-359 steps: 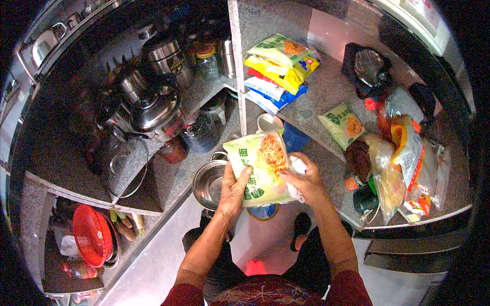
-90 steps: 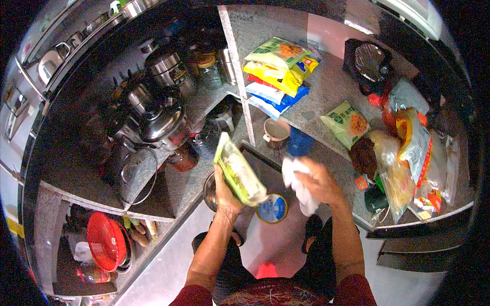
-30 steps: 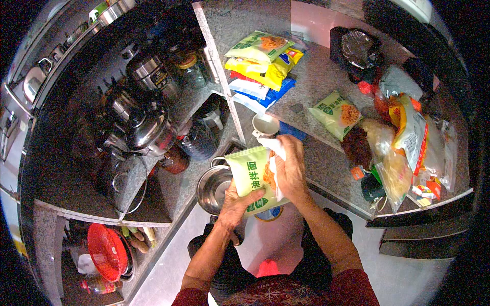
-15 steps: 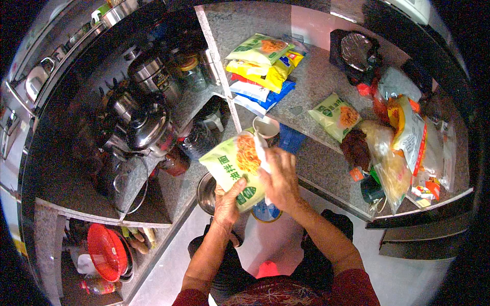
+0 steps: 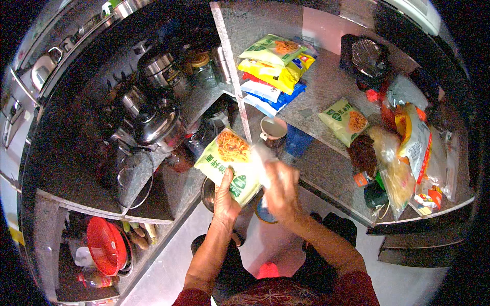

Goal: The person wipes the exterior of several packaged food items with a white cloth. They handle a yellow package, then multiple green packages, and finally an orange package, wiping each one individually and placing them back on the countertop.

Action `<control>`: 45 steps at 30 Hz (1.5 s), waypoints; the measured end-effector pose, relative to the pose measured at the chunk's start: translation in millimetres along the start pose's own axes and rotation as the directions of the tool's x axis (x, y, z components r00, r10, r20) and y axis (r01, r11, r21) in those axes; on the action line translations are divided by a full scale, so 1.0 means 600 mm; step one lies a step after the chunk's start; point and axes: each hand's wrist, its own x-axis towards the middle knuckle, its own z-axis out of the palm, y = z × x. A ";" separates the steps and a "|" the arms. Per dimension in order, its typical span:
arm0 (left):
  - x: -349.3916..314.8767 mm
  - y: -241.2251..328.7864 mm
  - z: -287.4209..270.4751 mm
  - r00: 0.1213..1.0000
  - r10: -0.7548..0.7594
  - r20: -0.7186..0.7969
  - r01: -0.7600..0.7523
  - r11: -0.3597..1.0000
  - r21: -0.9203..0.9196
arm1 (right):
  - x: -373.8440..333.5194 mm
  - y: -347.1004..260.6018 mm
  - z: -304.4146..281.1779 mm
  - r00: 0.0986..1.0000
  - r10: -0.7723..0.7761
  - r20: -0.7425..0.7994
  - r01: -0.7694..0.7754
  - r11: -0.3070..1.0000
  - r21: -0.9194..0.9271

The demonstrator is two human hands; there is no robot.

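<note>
My left hand (image 5: pixel 226 201) grips a light green packet of noodles (image 5: pixel 232 155) by its lower edge, thumb on the front, which shows a picture of noodles. At the packet's right edge is my right hand (image 5: pixel 282 191), blurred by motion. Its fingers are closed on a thin white cloth (image 5: pixel 262 157); whether it is fabric or tissue I cannot make out. Just beyond the packet stands a pale cup (image 5: pixel 274 128). Partly hidden behind the packet and my left hand is a metal bowl (image 5: pixel 206 194).
Several packets (image 5: pixel 275 69) are stacked at the back, and another green packet (image 5: pixel 344 121) lies to their right. Plastic food bags (image 5: pixel 390 168) crowd the right counter. Pots (image 5: pixel 158 125) stand on the left. A red basin (image 5: pixel 105 246) sits on the lower left shelf.
The packet has tilted and shifted slightly left in my left hand. My right hand, with the white cloth, has moved a little down the packet's edge. The cup shows more fully.
</note>
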 end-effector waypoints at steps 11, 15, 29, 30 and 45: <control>0.018 -0.013 -0.021 1.000 -0.017 0.026 0.019 0.997 -0.070 | -0.049 -0.041 0.015 0.911 -0.065 0.407 0.104 0.992 -0.075; 0.008 -0.011 -0.016 0.987 -0.107 0.117 0.118 0.989 -0.086 | -0.048 -0.044 0.017 0.900 -0.104 0.424 0.115 0.993 0.000; -0.016 -0.058 0.005 0.986 -0.044 0.163 -0.025 0.917 0.398 | 0.032 0.039 -0.009 0.968 0.080 0.238 -0.048 0.990 -0.134; -0.015 -0.059 0.001 0.989 -0.067 0.131 0.004 0.904 0.428 | 0.036 0.034 -0.012 0.963 0.058 0.263 -0.014 0.986 -0.165; -0.028 -0.063 0.014 0.970 -0.238 -0.051 0.214 0.739 0.639 | 0.045 0.036 -0.013 0.960 -0.068 0.273 0.092 0.993 -0.077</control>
